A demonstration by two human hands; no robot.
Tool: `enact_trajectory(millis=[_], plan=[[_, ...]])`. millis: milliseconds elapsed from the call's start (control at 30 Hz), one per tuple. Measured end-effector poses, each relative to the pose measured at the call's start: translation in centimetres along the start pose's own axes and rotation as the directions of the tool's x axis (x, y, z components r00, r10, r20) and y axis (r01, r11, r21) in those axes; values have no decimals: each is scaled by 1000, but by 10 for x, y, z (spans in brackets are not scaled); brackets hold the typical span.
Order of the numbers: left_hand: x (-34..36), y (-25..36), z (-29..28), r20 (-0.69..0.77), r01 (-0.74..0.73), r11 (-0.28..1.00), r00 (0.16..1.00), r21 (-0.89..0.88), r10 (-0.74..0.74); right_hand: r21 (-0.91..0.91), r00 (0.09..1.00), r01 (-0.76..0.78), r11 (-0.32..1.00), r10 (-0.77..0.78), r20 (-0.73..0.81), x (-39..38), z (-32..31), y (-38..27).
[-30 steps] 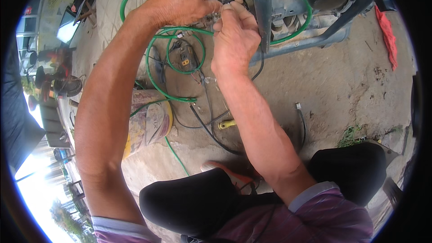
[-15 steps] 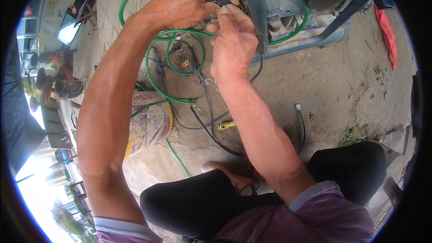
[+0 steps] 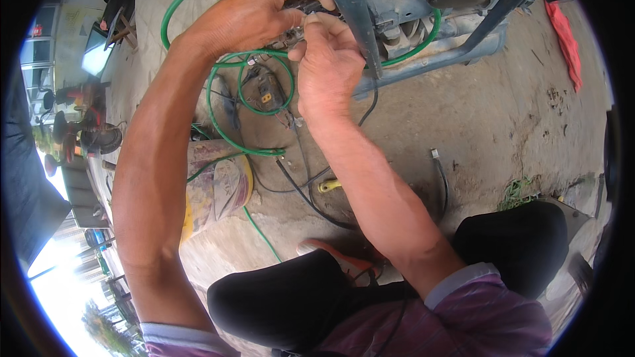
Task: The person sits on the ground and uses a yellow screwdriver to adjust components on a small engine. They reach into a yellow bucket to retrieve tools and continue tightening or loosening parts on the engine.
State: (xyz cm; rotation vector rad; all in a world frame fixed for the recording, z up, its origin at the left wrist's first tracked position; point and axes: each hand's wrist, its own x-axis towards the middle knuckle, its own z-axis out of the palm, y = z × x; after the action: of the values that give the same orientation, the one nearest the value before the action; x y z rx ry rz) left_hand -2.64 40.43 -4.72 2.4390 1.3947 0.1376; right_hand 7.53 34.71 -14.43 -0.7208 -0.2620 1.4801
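Beside the framed machine (image 3: 423, 10), both of my hands meet at a small dark part (image 3: 309, 5), mostly covered by fingers. My left hand (image 3: 261, 13) curls over it from the left, thumb and fingers closed around it. From below, my right hand (image 3: 331, 69) pinches at the same part, its thumb against the near side and its other fingers folded behind. A green hose (image 3: 228, 129) loops around this spot and crosses behind my wrists. Just below lies a dark electrical block with a yellow socket (image 3: 266, 97), wires running from it.
On the ground stand a stained yellow-rimmed bucket (image 3: 248, 178) and, near my right forearm, a yellow handle (image 3: 329, 186). Black cables (image 3: 288, 175) trail between them. A short black cable (image 3: 442, 182) lies further right. Red cloth (image 3: 562, 43) hangs at the far right.
My hands and the machine appear slightly further left and up in the picture, as the view has shifted a little. Both hands stay closed on the dark part.
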Motion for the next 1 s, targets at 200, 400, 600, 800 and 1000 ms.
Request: enact_trajectory(millis=[200, 400, 600, 800, 1000], plan=[[1, 0, 0, 4, 19, 999, 1000, -28, -19, 34, 999, 20, 999, -21, 25, 0, 0, 1], [1, -3, 3, -5, 24, 1000, 1000, -18, -25, -4, 1000, -28, 1000, 28, 4, 1, -1, -3], [1, -4, 2, 1, 12, 999, 1000, -42, -12, 35, 998, -67, 997, 66, 20, 1, -1, -7], [0, 1, 0, 6, 27, 999, 1000, -44, -27, 49, 999, -28, 998, 27, 32, 3, -4, 1], [-1, 4, 3, -3, 78, 990, 997, -118, -79, 73, 998, -65, 995, 63, 24, 2, -3, -2]])
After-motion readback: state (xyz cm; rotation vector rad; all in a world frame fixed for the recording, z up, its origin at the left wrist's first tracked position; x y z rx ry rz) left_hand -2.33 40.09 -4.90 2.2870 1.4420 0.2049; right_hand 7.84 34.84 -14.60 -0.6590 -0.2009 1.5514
